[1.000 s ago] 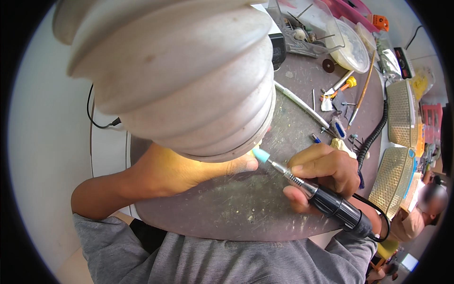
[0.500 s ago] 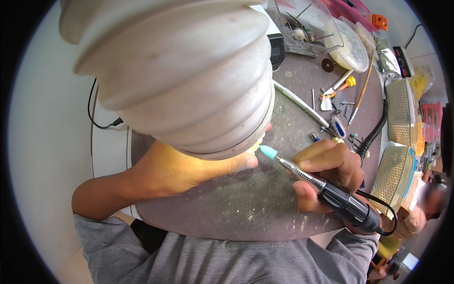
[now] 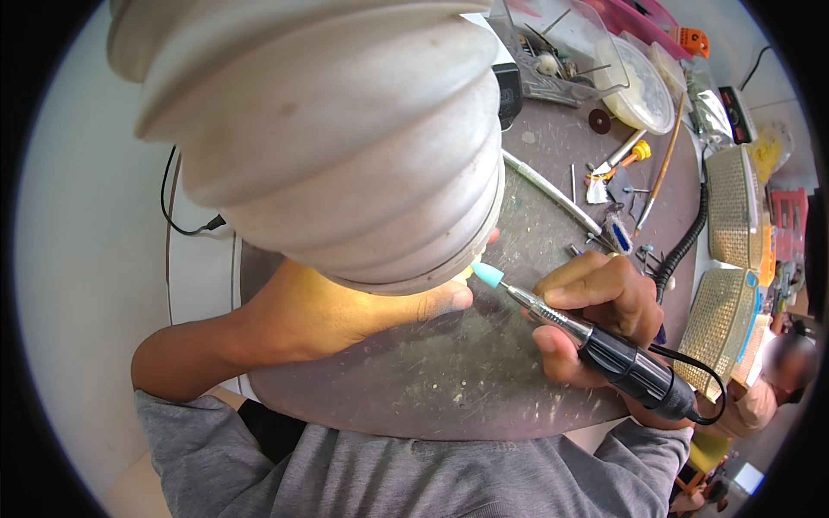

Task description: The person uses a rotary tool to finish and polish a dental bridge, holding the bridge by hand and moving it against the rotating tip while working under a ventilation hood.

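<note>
Head view, the only one. Left hand [image 3: 354, 312] under a ribbed white hose [image 3: 345, 147]: thumb extended along a small pale yellow piece [image 3: 475, 261], a fingertip beyond it, the piece apparently pinched between; other fingers hidden, their curl I cannot tell. Most of the piece is covered by the hose mouth.

Right hand [image 3: 617, 302] closed pen-fashion on a black-and-silver rotary handpiece [image 3: 609, 354], its turquoise tip [image 3: 489, 274] at the piece's edge; contact or narrow gap, cannot tell.

Step in hand, my reading: grinding or smoothing that edge. Next move seems to call for light pressure, the piece kept steady, thumb clear of the tip.

Containers: clear tray [image 3: 553, 91] with thin shanks and a white knob in it; round tub [image 3: 665, 128], whitish contents, unclear; two woven baskets [image 3: 732, 207] at right, contents not readable.
</note>
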`<state>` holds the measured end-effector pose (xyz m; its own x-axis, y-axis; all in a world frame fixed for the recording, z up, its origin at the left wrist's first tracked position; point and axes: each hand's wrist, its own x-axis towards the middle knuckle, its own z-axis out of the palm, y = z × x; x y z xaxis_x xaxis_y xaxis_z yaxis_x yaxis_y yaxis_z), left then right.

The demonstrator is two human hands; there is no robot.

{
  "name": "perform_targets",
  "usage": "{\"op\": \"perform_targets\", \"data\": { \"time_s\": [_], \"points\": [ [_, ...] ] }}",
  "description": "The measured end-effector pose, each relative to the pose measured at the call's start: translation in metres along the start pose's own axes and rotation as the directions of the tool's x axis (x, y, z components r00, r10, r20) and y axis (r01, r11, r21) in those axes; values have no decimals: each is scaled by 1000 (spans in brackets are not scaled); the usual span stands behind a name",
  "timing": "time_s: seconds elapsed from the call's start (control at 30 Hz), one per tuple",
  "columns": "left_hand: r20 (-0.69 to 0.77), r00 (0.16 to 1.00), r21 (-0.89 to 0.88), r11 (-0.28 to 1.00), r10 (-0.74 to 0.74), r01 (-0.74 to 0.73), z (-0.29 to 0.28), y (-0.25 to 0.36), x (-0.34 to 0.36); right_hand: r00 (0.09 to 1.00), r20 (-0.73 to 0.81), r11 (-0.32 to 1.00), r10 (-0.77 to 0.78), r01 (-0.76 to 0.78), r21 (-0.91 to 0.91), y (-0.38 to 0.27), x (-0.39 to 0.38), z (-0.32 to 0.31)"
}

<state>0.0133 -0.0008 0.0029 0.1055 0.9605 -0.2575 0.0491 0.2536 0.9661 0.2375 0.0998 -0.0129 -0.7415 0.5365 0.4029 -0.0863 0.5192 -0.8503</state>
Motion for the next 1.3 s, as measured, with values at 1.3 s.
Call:
{"op": "perform_targets", "data": {
  "time_s": [1.3],
  "points": [
    [5, 999, -108, 993, -41, 42, -1, -6, 3, 997, 69, 998, -40, 43, -48, -3, 5, -2]
  ]
}}
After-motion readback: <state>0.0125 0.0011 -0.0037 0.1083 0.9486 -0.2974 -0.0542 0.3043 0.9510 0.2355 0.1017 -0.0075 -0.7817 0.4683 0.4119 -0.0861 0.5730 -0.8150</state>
